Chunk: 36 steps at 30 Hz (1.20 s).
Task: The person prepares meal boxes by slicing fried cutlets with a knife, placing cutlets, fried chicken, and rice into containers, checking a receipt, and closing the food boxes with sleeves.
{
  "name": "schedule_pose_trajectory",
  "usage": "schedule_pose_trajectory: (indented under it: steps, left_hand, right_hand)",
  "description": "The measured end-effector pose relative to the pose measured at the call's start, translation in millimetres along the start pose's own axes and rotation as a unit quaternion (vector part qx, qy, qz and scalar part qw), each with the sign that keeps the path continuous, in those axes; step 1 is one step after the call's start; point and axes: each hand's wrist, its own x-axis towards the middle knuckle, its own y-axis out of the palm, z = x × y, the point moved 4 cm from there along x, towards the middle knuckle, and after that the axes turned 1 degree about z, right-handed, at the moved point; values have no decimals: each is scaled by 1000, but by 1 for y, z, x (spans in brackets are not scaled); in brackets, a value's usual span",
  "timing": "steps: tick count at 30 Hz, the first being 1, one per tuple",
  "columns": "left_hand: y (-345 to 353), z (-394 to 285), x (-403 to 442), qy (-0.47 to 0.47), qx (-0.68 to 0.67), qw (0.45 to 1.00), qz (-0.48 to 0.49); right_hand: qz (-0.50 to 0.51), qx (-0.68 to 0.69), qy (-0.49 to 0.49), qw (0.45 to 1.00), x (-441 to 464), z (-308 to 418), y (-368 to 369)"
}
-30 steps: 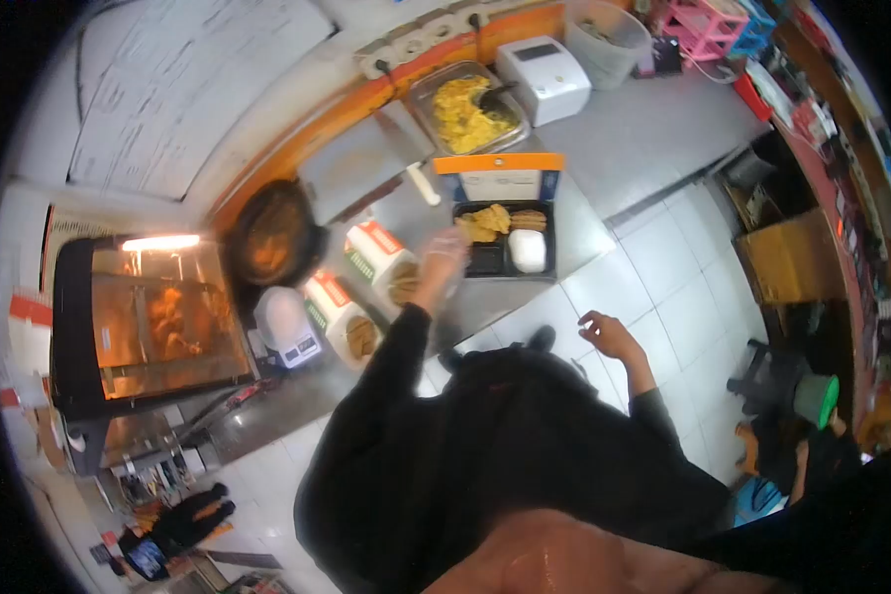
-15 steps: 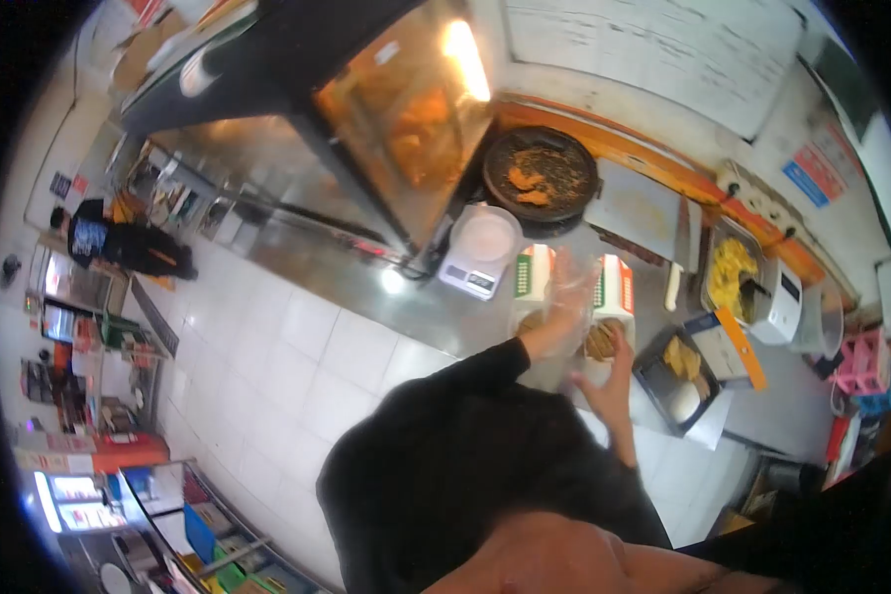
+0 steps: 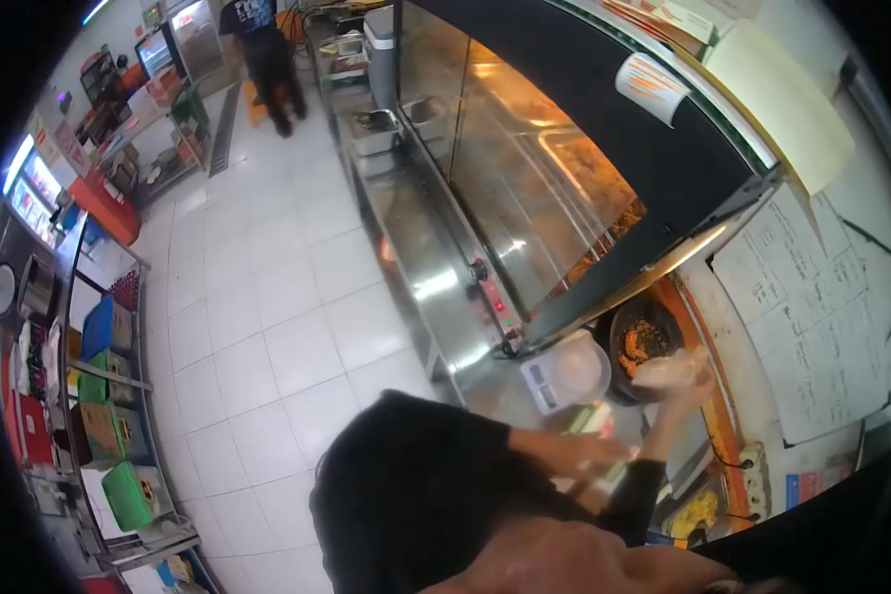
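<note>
My left hand (image 3: 586, 453) is a blur over the white, green and red paper boxes (image 3: 592, 418); its finger pose and whether it touches a box cannot be made out. My right hand (image 3: 695, 388) is closed on pale, translucent plastic (image 3: 665, 371), blurred, beside the front edge of a dark round pan. Brown food bits (image 3: 639, 342) lie in that pan (image 3: 653, 315). Left of it sits a white scale (image 3: 543, 384) with a round pale bowl (image 3: 577, 368) on top.
A lit glass food warmer (image 3: 525, 168) stands on the steel counter (image 3: 416, 233). Yellow food in a tray (image 3: 698, 515) is at the lower right, near wall sockets (image 3: 755, 480). Another person (image 3: 267, 59) stands far off at the top left. Shelves with bins (image 3: 129, 495) line the left.
The view has swung left along the counter. My right hand has moved from the boxes to the pan, with plastic in it. The plastic seen around my left hand earlier no longer shows there.
</note>
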Motion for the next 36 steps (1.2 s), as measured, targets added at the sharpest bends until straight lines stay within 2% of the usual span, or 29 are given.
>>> schedule_pose_trajectory:
  steps: [1,2,4,6,7,8,10,11,12,13,15,16,19,20,21,23,25,27,29,31,34,36]
  left_hand:
    - [-3,12,-11,6,-57,998,20]
    - [-27,23,-23,-71,-73,995,14]
    - [-65,52,-53,-124,-5,987,-103]
    - [-110,67,-90,-197,21,953,-231]
    - [-133,59,-103,-234,2,936,-263]
    - [-154,51,-117,-271,-17,917,-293]
    - [-185,42,-146,-263,31,905,-334]
    - [-196,38,-158,-294,35,889,-351]
    - [-205,30,-168,-325,38,871,-367]
    - [-212,27,-177,-357,40,852,-381]
    - [-222,33,-196,-342,26,830,-440]
    - [-229,34,-202,-334,19,818,-467]
    - [-263,8,-195,-208,265,822,-459]
    - [-277,1,-193,-207,260,817,-471]
    - [-295,-11,-185,-205,255,812,-483]
    - [-341,-31,-165,-100,321,799,-499]
    - [-389,-44,-138,-83,201,772,-598]
    - [-428,-83,-92,1,182,778,-601]
    - [-447,-118,-33,56,155,791,-590]
    - [-448,-143,22,69,62,819,-566]
    - [-427,-159,76,56,27,871,-488]
    - [-413,-164,91,85,101,874,-468]
  right_hand:
    - [11,-80,13,997,10,21,13]
    - [22,-158,26,987,14,33,23]
    - [35,-155,-23,987,47,-35,57]
    - [76,-242,-62,965,49,-41,83]
    - [98,-284,-58,952,52,-57,93]
    - [123,-316,-35,940,56,-86,101]
    - [171,-346,43,921,69,-144,106]
    - [191,-334,68,920,68,-147,106]
    - [209,-365,-16,907,42,-78,99]
    - [235,-275,28,932,42,-77,103]
    - [272,-88,125,950,37,-84,98]
    - [234,-42,103,966,41,-88,96]
    - [238,-100,107,960,59,-84,75]
    - [172,-90,54,979,64,-74,64]
    - [161,-40,32,986,67,-55,57]
    - [125,56,-14,990,64,12,35]
    - [119,89,-99,984,43,104,30]
    - [184,148,-155,959,-6,221,40]
    - [263,204,-206,920,-25,260,50]
    - [306,261,-234,885,-53,304,70]
    - [348,248,-244,871,-69,328,98]
    - [361,239,-251,866,-74,326,107]
